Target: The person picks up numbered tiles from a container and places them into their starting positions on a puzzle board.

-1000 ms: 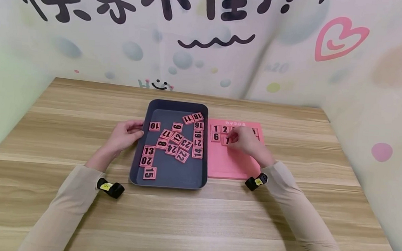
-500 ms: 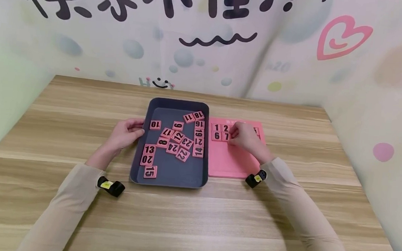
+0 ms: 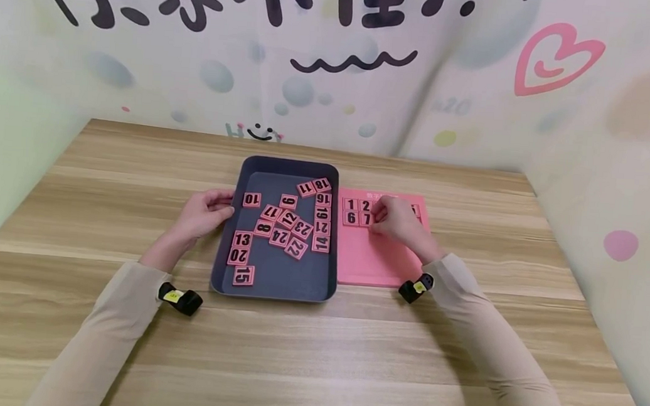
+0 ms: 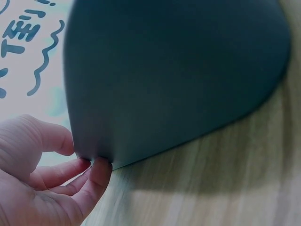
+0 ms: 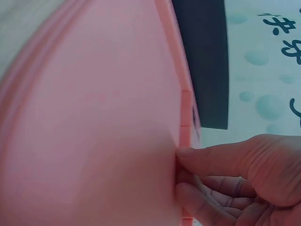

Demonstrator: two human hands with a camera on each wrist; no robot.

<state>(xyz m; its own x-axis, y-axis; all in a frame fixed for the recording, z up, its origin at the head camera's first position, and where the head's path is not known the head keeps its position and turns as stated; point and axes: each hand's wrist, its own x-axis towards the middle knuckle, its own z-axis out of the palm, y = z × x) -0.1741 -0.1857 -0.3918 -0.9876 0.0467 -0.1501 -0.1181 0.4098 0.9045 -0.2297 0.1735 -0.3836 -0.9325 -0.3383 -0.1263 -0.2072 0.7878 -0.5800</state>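
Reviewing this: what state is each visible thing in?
Dark grey rectangular tray: lying flat
Pink square numbered tiles in it: loose, face-up
Pink rectangular board: partly filled
Pink square 7 tile: lying in second row
Left hand's grip: holding tray edge
Right hand's grip: touching 7 tile

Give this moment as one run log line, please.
left hand: holds tray edge | right hand: at tile 7 | pink board: part-filled | loose tiles: in tray

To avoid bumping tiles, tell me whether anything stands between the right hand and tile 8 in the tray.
Yes. Straight across from the right hand to tile 8 lie the tray's right wall, tile 21 and tile 23; nothing visible covers tile 8 from above.
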